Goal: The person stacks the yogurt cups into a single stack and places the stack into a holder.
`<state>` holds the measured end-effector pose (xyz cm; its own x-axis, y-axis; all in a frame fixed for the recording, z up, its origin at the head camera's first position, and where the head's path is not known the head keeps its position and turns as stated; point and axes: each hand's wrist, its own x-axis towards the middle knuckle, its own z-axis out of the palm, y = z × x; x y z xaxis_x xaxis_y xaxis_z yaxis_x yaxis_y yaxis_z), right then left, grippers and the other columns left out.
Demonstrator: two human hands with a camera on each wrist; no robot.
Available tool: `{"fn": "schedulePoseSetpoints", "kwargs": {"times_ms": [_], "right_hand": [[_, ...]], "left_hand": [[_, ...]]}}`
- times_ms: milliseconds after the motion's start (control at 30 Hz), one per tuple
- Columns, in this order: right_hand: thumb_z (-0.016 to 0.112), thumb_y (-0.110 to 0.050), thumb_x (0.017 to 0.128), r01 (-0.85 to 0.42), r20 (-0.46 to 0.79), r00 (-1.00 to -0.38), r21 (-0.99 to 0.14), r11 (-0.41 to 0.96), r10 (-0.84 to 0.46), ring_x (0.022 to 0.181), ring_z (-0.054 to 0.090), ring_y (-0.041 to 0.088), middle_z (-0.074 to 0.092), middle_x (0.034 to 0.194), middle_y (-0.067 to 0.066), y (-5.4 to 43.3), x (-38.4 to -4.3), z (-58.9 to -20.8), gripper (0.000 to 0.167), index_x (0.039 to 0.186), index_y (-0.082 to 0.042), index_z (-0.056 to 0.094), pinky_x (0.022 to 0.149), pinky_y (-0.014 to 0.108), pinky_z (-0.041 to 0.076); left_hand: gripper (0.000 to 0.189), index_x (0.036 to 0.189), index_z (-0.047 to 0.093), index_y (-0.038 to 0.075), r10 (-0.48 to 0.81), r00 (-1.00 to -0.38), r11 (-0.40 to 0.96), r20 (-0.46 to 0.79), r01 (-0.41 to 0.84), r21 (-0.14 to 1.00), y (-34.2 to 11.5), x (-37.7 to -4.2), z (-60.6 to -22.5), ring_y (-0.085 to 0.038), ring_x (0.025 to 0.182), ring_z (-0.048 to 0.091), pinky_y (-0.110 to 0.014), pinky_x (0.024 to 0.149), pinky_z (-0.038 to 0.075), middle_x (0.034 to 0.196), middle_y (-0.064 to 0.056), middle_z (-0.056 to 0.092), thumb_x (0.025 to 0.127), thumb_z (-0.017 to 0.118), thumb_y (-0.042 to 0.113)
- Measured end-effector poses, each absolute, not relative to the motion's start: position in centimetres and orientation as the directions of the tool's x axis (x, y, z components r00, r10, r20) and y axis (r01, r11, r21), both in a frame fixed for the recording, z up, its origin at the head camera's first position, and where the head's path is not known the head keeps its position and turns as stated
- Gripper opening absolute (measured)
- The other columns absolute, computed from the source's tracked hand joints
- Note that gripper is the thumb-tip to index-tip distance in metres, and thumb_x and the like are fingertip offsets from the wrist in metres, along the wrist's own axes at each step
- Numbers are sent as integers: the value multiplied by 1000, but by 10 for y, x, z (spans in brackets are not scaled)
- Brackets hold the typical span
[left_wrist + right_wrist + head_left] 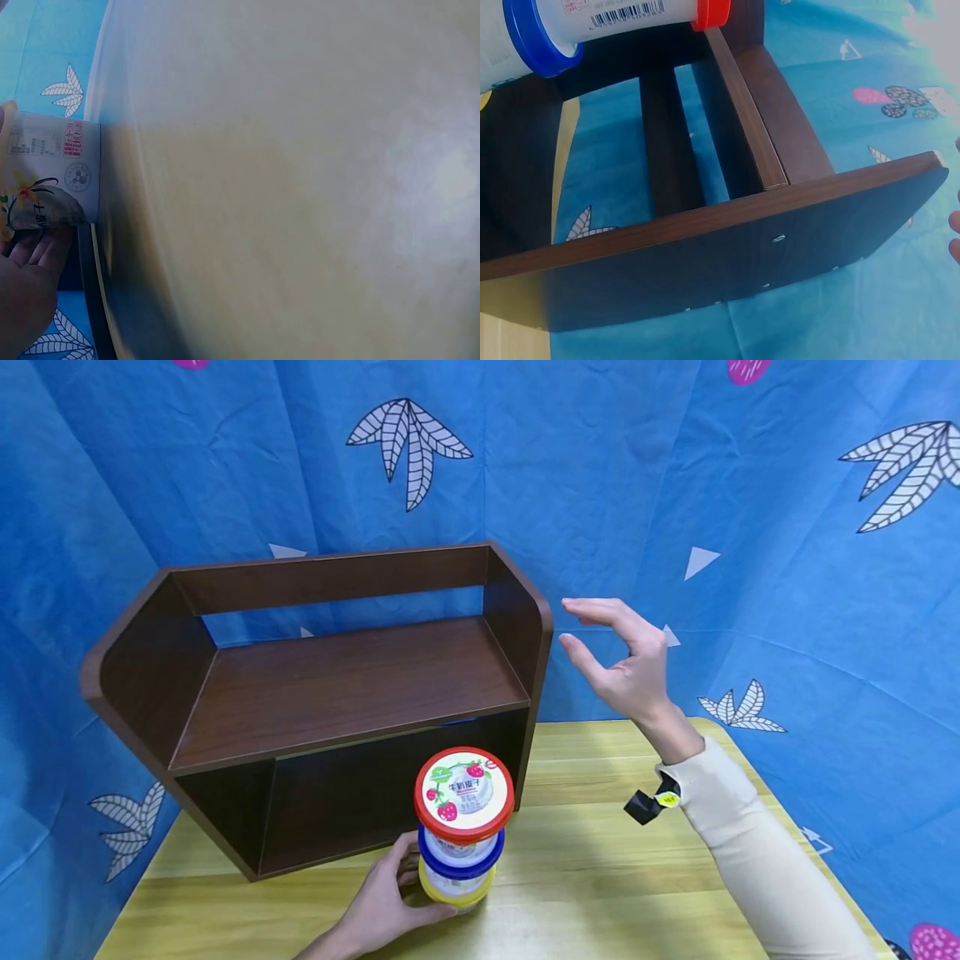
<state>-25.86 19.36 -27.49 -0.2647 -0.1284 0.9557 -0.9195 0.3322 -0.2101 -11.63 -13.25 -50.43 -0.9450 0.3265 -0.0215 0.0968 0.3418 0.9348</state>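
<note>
Three round plastic tubs stand stacked on the table. On top is the red-lidded tub [465, 793], with strawberries printed on its lid. Beneath it comes the blue-lidded tub [483, 863], and the yellow-lidded tub [471, 900] is lowest. My left hand [375, 902] grips the yellow-lidded one from the left, thumb in front and fingers curled behind. In the left wrist view, fingers [49, 259] lie against the printed white side of that tub. Raised beside the shelf's right panel, my right hand [626, 652] holds nothing, its thumb and fingers curved and spread apart.
A dark brown two-level shelf [352, 685] stands on the wooden table [592, 852], just behind the tubs. Its right side panel [705, 255] runs across the right wrist view. Blue leaf-patterned cloth [600, 485] hangs behind and at both sides.
</note>
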Motion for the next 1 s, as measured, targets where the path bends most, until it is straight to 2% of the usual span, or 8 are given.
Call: {"fn": "schedulePoseSetpoints", "kwargs": {"times_ms": [200, 333, 433, 500, 667, 1000], "right_hand": [[75, -41, 97, -921, 956, -252, -189, 341, -152, 113, 73, 5, 78, 113, 24, 190, -262, -271, 46, 114, 3, 77, 100, 20, 58], [80, -17, 90, -922, 955, -245, -175, 347, -169, 114, 75, 12, 79, 113, 22, 187, -262, -268, 30, 113, 2, 77, 105, 23, 57], [81, 1, 82, -922, 950, -246, -169, 349, -190, 114, 75, 19, 79, 115, 21, 184, -262, -267, 31, 113, 2, 78, 107, 23, 56], [81, 6, 78, -920, 948, -249, -167, 354, -200, 113, 75, 23, 79, 115, 20, 182, -262, -267, 35, 112, 1, 78, 107, 23, 56], [82, 8, 78, -907, 945, -258, -165, 388, -200, 110, 75, 29, 79, 116, 19, 178, -261, -267, 34, 110, 0, 79, 104, 18, 55], [83, 8, 79, -891, 942, -271, -166, 423, -199, 109, 75, 31, 79, 116, 18, 177, -262, -268, 32, 110, 0, 80, 104, 15, 54]], "left_hand": [[87, 146, 47, 20, 325, -945, 344, -25, 94, 934, -132, -116, -504, -29, 129, 64, -18, 101, 55, 138, -5, 65, 76, 97, 33], [86, 145, 47, 20, 322, -946, 346, -29, 90, 934, -132, -116, -504, -28, 129, 64, -19, 101, 56, 138, -5, 65, 76, 97, 33], [86, 145, 47, 20, 319, -947, 346, -34, 83, 935, -133, -116, -504, -27, 128, 64, -19, 101, 55, 138, -5, 64, 76, 97, 33], [86, 145, 47, 20, 316, -948, 344, -37, 78, 936, -133, -115, -503, -27, 128, 64, -19, 102, 55, 138, -5, 64, 75, 97, 32], [86, 145, 47, 19, 320, -946, 344, -41, 75, 936, -132, -115, -503, -26, 128, 64, -19, 102, 55, 138, -6, 64, 76, 97, 32], [87, 146, 46, 19, 311, -949, 349, -50, 65, 935, -131, -115, -502, -31, 133, 60, -15, 101, 53, 140, -7, 63, 76, 96, 33]]}}
